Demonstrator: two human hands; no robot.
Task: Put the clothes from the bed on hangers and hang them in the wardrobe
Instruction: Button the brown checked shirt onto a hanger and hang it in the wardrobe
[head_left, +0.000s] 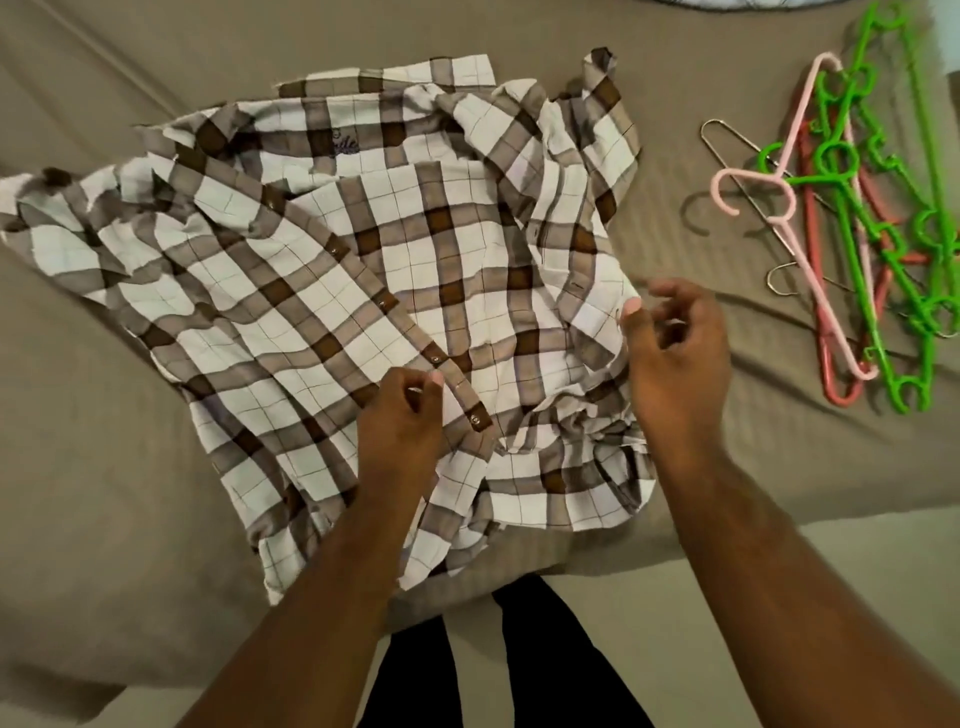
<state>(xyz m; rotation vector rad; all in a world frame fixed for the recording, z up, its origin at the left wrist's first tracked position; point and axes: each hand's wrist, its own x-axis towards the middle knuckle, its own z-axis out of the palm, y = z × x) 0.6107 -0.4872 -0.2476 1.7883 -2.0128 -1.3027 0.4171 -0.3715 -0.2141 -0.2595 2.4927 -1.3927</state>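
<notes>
Tan bed sheet (104, 415) fills most of the view, lightly creased. Brown-and-white checked snap-front shirt (322, 260) lies crumpled and opened out on the bed, left of centre; one sleeve trails to the far left, the collar is at the far side, and the hem bunches at the near bed edge. The snap placket runs diagonally down toward the near centre. Left hand (402, 415) is on the shirt at the lower end of that placket, fingers curled in, thumb and forefinger pinching the placket strip just beside the last snaps; the forearm lies across the shirt's near hem. Right hand (675, 353) is at the shirt's right edge, motion-blurred, fingers loosely curled and a bit apart, thumb tip against the cloth; cannot tell whether it actually grips fabric. Black trouser legs (545, 649) stand below, between the forearms, at the bed edge. Far right on the sheet, well apart from the shirt, is a loose pile of hangers (816, 291): bright green, pale pink and coral-red plastic ones overlapping, with thin metal wire ones underneath, hooks pointing toward the shirt.
</notes>
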